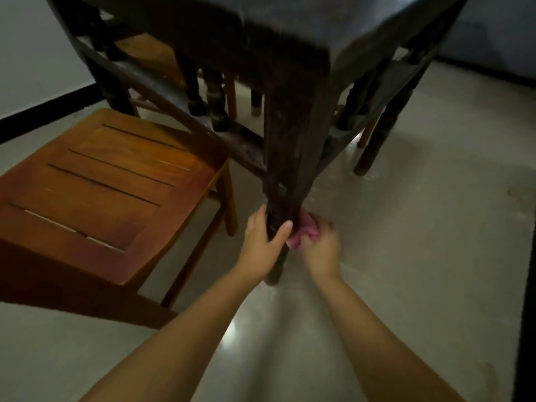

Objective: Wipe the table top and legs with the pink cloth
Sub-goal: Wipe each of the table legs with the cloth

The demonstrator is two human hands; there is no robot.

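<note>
Hands [261,245] low around table leg [285,158]

Dark wooden table leg [290,158] is standing centre; slatted wooden chair [95,187] is sitting left of it. Left hand [262,242] is gripping the leg; right hand [319,250] is pressing crumpled pink cloth [304,232] against its right side.

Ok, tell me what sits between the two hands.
In the head view, the dark table leg stands between them: the left hand grips it, the right hand presses the pink cloth against its other side.
</note>
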